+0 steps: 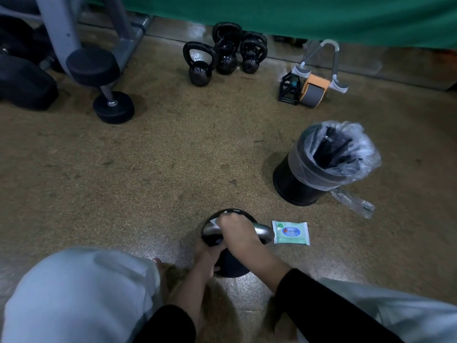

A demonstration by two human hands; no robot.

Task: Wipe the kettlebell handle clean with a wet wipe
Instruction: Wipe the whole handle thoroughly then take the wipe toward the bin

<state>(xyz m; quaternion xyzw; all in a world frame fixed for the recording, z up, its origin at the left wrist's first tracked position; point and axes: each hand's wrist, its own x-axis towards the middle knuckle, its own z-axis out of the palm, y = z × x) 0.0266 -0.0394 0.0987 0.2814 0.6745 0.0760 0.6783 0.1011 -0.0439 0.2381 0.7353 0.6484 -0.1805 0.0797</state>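
A speckled brown floor [148, 169] fills the view, with a green curtain [296, 16] hanging along its far edge and a grey machine frame [57, 33] at the far left. To the right stands 1 black bin [296, 184] lined with a clear bag [366, 154]. A black dumbbell [108, 95] leans against the frame, a cluster of black kettlebells [226, 60] sits near the curtain, and an orange-and-grey ab roller [314, 90] lies further right. The task's kettlebell [232, 264] stands on the floor directly in front of the crouching person, between the 2 knees in grey trousers, with its silver handle [263, 231] uppermost. Just beside it on the right lies a pale green pack of wipes [291, 232]. The left hand [205, 256] grips the near-left side of the black body, fingers curled against it. The right hand [237, 231] is wrapped over the top of the handle, fingers closed round a white wet wipe [214, 222] whose corner pokes out at the hand's left.
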